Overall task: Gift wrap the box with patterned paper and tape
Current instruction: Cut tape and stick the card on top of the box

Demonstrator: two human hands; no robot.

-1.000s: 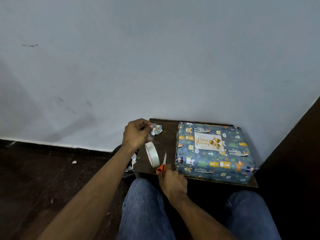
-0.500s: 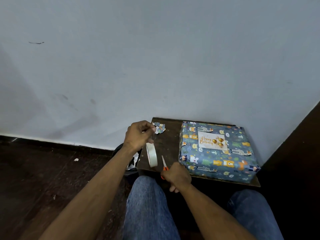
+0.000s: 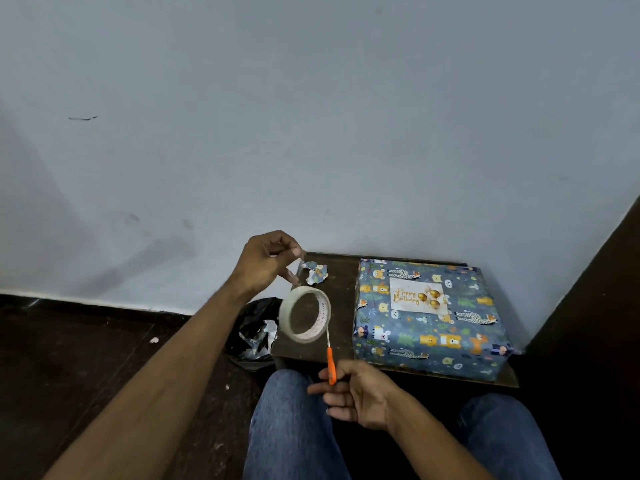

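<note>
A box (image 3: 427, 320) wrapped in blue animal-patterned paper, with a white "Happy Birthday" card on top, lies on the right of a small dark wooden table (image 3: 341, 271). My left hand (image 3: 266, 263) pinches the free end of clear tape, and the tape roll (image 3: 304, 314) hangs below it over the table's left part. My right hand (image 3: 356, 393) grips orange-handled scissors (image 3: 330, 362) at the table's near edge, blades pointing up toward the roll. A torn scrap of patterned paper (image 3: 317, 272) lies near the left hand.
A pale wall stands right behind the table. A black bag with paper offcuts (image 3: 256, 329) sits on the dark floor left of the table. My knees in blue jeans (image 3: 294, 427) are under the near edge. A dark panel (image 3: 602, 289) bounds the right.
My right hand has lifted the scissors off the table and drawn them toward me. The tape roll has turned to face me while hanging from my left hand.
</note>
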